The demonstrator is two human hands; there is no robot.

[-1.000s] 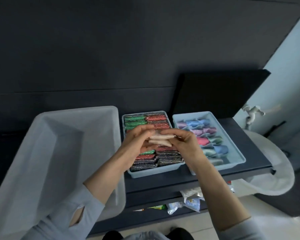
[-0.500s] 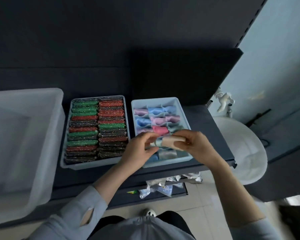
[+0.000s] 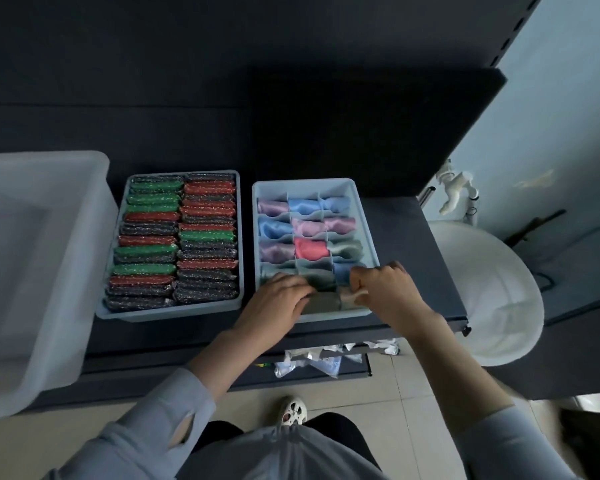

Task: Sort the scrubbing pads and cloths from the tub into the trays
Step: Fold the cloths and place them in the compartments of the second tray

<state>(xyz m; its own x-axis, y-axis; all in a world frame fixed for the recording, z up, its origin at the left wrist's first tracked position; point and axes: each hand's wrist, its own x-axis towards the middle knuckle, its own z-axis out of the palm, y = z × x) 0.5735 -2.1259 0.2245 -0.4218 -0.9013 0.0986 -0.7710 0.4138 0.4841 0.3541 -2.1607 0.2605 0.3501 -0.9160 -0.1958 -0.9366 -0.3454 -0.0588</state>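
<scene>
Dark countertop (image 3: 406, 237) below; left hand (image 3: 278, 303) and right hand (image 3: 385, 289) pinching rolled beige-grey cloth (image 3: 329, 301), long axis nine-to-three, over divided pale-blue tray (image 3: 364, 216) front row; packed scrubbing-pad tray (image 3: 239, 237) at nine o'clock, translucent white tub (image 3: 94, 209) beyond

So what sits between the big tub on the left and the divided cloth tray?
In the head view, the scrubbing pad tray, packed with green, red and dark pads in two columns, lies between the tub and the cloth tray.
</scene>
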